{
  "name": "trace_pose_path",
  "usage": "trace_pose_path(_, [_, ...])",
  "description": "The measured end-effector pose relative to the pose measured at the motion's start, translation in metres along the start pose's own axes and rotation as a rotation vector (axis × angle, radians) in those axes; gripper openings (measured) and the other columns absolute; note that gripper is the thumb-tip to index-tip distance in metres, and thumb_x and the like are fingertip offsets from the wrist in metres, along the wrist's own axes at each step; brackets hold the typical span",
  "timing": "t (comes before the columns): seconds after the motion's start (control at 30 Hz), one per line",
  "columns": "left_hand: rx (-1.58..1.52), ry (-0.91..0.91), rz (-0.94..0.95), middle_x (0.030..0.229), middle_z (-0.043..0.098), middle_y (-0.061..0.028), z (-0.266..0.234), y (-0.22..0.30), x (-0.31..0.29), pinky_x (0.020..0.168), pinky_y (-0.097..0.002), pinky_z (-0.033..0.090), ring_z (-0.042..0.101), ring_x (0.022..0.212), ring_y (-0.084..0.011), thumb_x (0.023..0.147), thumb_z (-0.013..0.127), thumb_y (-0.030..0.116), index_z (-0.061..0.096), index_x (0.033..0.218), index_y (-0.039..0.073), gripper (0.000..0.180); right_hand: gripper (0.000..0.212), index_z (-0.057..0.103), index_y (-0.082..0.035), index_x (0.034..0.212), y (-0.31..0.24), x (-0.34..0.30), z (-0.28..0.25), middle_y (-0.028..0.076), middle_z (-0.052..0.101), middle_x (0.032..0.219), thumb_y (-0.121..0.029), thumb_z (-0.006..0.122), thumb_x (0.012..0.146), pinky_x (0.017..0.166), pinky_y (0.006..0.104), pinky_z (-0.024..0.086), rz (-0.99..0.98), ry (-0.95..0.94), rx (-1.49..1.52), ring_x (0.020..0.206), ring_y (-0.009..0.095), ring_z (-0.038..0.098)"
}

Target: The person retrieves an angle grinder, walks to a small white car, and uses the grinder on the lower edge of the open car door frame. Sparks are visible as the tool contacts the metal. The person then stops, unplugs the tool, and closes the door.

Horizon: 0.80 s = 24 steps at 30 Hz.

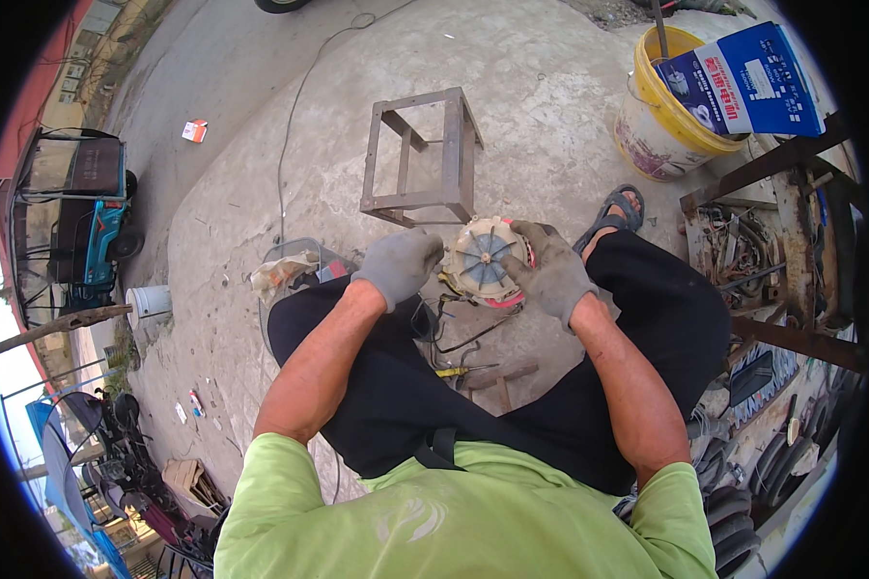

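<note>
Between my knees is a round motor point(486, 259), with a pale outer ring, a grey ribbed disc and a small shaft stub at its centre. Loose dark wires point(444, 314) trail from its lower left side. My gloved right hand point(554, 275) grips the motor's right rim, thumb toward the front and fingers over the edge. At the left rim, my gloved left hand point(400, 266) has its fingers curled together; whatever they pinch is hidden. Below the motor, a yellow-handled screwdriver point(463, 371) lies on the ground beside a hammer point(500, 378).
A metal frame stool point(420, 154) stands just beyond the motor. A grey tray point(304, 253) with a rag sits by my left knee. To the far right are a yellow-rimmed bucket point(647, 125) with a blue box point(743, 82) on it and a rusty metal stand point(799, 241).
</note>
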<state>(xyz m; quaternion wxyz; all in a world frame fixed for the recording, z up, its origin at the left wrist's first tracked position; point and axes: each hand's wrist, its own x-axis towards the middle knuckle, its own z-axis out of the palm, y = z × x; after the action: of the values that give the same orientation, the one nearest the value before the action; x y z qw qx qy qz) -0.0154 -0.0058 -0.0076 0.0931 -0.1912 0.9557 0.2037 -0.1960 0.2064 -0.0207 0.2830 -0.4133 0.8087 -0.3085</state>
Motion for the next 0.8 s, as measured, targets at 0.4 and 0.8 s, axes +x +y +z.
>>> trace_pose_path(0.4, [0.087,-0.121,0.137,0.091,0.072,-0.0173,-0.017,-0.003,0.022,0.075,-0.0525,0.053,0.07,0.089,-0.0408,0.093,0.062,0.019,0.071,0.094,0.009,0.014,0.076,0.048,-0.007,0.151,-0.007,0.0,0.015,0.023,0.049,0.151,-0.037,0.078,0.088,0.116,0.0447,0.044,-0.037,0.017,-0.145,0.137,0.041,0.051])
trace_pose_path(0.8, [0.068,-0.076,0.133,0.087,0.07,-0.0168,-0.007,-0.008,0.014,0.074,-0.0526,0.053,0.069,0.086,-0.0411,0.096,0.064,0.025,0.069,0.094,0.01,0.016,0.088,0.046,-0.004,0.153,-0.017,0.005,0.021,0.026,0.045,0.156,-0.047,0.078,0.083,0.118,0.0469,0.042,0.007,-0.005,-0.126,0.142,0.043,0.047])
